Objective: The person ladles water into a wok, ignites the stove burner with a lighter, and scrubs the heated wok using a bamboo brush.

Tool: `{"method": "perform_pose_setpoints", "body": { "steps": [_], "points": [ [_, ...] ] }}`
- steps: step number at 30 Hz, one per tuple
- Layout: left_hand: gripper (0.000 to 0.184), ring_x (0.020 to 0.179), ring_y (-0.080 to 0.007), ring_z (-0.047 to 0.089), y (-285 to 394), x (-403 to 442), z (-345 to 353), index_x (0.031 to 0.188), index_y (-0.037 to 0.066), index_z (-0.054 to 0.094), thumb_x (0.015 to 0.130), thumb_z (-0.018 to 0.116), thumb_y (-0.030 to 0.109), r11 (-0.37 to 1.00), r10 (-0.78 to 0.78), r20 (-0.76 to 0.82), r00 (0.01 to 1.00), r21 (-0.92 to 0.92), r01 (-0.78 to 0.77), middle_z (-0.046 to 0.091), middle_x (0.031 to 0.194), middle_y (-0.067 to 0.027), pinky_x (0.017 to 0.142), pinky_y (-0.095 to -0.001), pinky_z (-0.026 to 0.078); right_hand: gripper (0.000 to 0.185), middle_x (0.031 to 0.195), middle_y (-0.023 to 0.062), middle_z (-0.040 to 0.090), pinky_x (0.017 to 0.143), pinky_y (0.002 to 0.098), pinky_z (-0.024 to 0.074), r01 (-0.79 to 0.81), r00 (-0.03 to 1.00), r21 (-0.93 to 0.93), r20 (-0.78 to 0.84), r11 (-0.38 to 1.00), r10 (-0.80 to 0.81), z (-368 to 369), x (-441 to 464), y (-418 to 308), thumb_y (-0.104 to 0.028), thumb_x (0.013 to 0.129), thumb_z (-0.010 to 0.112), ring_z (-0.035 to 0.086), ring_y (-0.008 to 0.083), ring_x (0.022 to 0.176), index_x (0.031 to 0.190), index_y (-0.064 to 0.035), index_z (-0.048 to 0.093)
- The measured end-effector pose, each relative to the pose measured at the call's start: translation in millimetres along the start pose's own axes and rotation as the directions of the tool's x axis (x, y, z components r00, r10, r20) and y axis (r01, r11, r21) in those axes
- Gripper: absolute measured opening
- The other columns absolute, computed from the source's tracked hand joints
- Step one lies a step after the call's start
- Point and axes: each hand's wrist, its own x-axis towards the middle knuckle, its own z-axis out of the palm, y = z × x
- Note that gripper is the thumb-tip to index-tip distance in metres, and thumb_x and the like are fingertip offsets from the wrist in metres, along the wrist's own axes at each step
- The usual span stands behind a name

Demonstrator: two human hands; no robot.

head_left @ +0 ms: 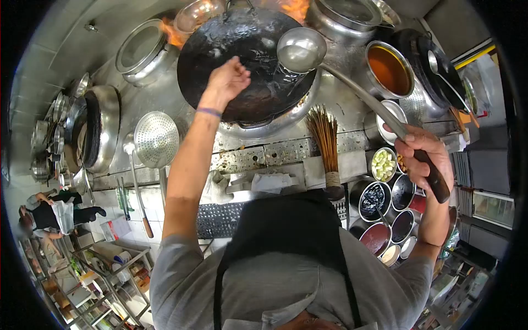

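My right hand point(426, 151) is wrapped round the dark grip of a long-handled ladle point(302, 50). The ladle's round steel bowl hangs over the right side of a black wok point(242, 71). Above the wok's middle is my left hand point(228, 82), with its fingers curled in. Whether anything lies inside those fingers is hidden. A purple band circles the left wrist. The wok's dark inside looks wet and shiny, and flames show behind its rim.
A bamboo wok brush point(325, 140) stands near the stove's front edge. On the left lie a perforated skimmer point(157, 139) and another ladle point(133, 165). A pot of orange-brown liquid point(389, 70) and several seasoning containers point(375, 200) are at right. Another person point(55, 214) is far left.
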Motion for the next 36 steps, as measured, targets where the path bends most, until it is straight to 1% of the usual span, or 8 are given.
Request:
{"method": "perform_pose_setpoints", "body": {
  "steps": [9,12,16,17,24,28,31,36],
  "points": [
    [0.014,0.073,-0.028,0.062,-44.9,110.1,34.3,0.095,0.003,0.06,0.101,0.047,0.007,0.954,-0.278,-0.129,0.952,-0.155,0.257,0.06,0.082,-0.0121,0.067,-0.0438,0.057,0.048,0.066,0.0044,0.057,0.036,0.0244,0.0355,0.211,0.977,-0.596,0.093,0.775,-0.194,15.7,24.1,14.0,-0.005,0.092,0.064,0.048,0.0085,0.039,0.135,0.0104,0.051],
    [0.025,0.063,-0.0225,0.059,-30.3,113.7,18.5,0.08,0.004,0.063,0.1,0.051,0.011,0.795,-0.053,-0.07,0.996,0.6,0.084,0.06,0.071,-0.0086,0.057,-0.0325,0.055,0.048,0.069,0.0018,0.058,0.038,0.0235,0.0359,0.285,0.93,-0.709,0.042,0.645,-0.365,6.6,42.1,-2.1,-0.004,0.092,0.064,0.048,0.0079,0.041,0.137,0.0088,0.053],
    [0.032,0.083,-0.0342,0.071,-6.7,81.9,-15.9,0.092,-0.002,0.074,0.097,0.059,0.026,0.292,0.424,-0.056,0.904,0.953,-0.077,0.073,0.085,-0.0165,0.075,-0.0409,0.059,0.046,0.074,0.0011,0.058,0.041,0.0227,0.0373,0.344,0.813,-0.848,0.055,0.403,-0.579,-41.7,101.6,-52.1,-0.005,0.092,0.061,0.05,0.0077,0.045,0.136,0.0075,0.054],
    [0.034,0.09,-0.0374,0.073,3.7,59.8,-8.2,0.098,-0.002,0.075,0.096,0.06,0.028,-0.023,0.594,0.02,0.804,1.0,-0.008,0.075,0.092,-0.0193,0.081,-0.0438,0.059,0.047,0.076,0.0014,0.058,0.042,0.0221,0.0382,0.351,0.81,-0.866,0.09,0.357,-0.579,-54.3,118.7,-70.8,-0.007,0.093,0.06,0.052,0.008,0.048,0.136,0.0079,0.054],
    [0.027,0.102,-0.0422,0.07,49.1,-2.6,-9.5,0.098,0.009,0.077,0.085,0.065,0.029,-0.174,0.694,-0.014,0.72,0.967,0.187,0.074,0.103,-0.0213,0.09,-0.0484,0.056,0.02,0.064,0.0054,0.056,0.048,0.0345,0.0438,0.109,0.735,-0.946,-0.131,0.307,-0.665,-116.7,262.7,-155.9,-0.013,0.09,0.062,0.056,0.0153,0.05,0.096,0.0055,0.063],
    [0.021,0.098,-0.0354,0.07,57.5,-22.8,-7.3,0.1,0.018,0.078,0.084,0.065,0.018,-0.205,0.751,-0.023,0.659,0.942,0.267,0.075,0.098,-0.0155,0.091,-0.0491,0.052,0.013,0.066,0.0056,0.058,0.047,0.031,0.0411,0.232,0.842,-0.543,-0.302,0.807,-0.446,-139.3,311.8,-182.8,-0.013,0.094,0.059,0.053,0.0148,0.052,0.085,-0.0034,0.06],
    [0.027,0.096,-0.0265,0.068,42.3,-33.1,-36.0,0.098,0.022,0.077,0.08,0.065,0.007,-0.507,0.788,0.395,0.473,0.851,0.134,0.075,0.092,-0.0096,0.095,-0.0524,0.042,0.009,0.077,0.0085,0.055,0.044,0.0255,0.0339,0.254,0.967,0.122,-0.007,0.959,-0.256,-183.2,326.7,-227.6,-0.006,0.099,0.054,0.053,0.0132,0.059,0.097,0.0005,0.049],
    [0.018,0.091,-0.0223,0.064,18.5,-53.0,-29.8,0.096,0.016,0.077,0.078,0.077,0.016,-0.498,0.66,0.51,0.552,0.847,-0.187,0.07,0.078,-0.0015,0.089,-0.0461,0.035,0.019,0.07,0.0035,0.046,0.041,0.0234,0.0308,0.259,0.963,0.085,0.061,0.962,-0.264,-135.5,249.0,-222.6,-0.008,0.104,0.047,0.043,0.0093,0.052,0.111,0.01,0.045]
  ]
}}
